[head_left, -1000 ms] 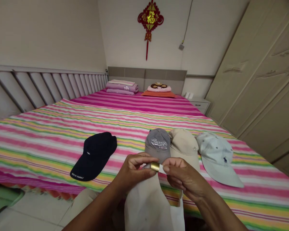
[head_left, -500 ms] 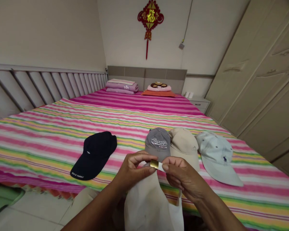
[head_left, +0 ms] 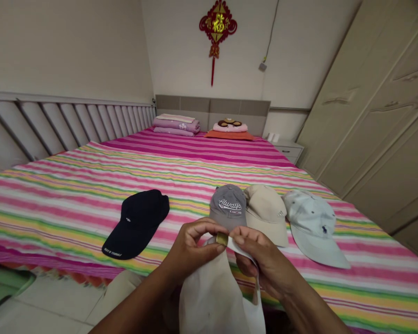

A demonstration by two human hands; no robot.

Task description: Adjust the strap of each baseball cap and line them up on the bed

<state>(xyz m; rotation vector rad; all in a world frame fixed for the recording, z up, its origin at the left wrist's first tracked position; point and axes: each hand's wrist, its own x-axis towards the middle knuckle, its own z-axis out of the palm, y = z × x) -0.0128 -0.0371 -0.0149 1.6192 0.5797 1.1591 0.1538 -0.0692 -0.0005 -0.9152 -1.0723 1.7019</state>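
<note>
A white cap (head_left: 212, 297) hangs in front of me at the bed's near edge, its back strap up. My left hand (head_left: 198, 246) pinches the gold-coloured buckle (head_left: 222, 238) between thumb and fingers. Close beside it, my right hand (head_left: 256, 253) grips the white strap (head_left: 238, 248) where it meets the buckle. Just beyond my hands lies a grey cap (head_left: 228, 206) with "Always" lettering. To its right are a beige cap (head_left: 266, 215) and a pale blue cap (head_left: 313, 227). A dark navy cap (head_left: 137, 225) rests off to the left.
The caps lie on a bed with a striped sheet (head_left: 73, 195). Folded purple bedding (head_left: 176, 125) and a pink pillow-like item (head_left: 230, 126) sit by the headboard (head_left: 237, 107). A green stool (head_left: 9, 285) stands at lower left; a wardrobe (head_left: 372, 111) lines the right.
My right hand has shifted slightly left, closer to the buckle. More of the strap now shows, curving down under my right fingers. The other caps have stayed put.
</note>
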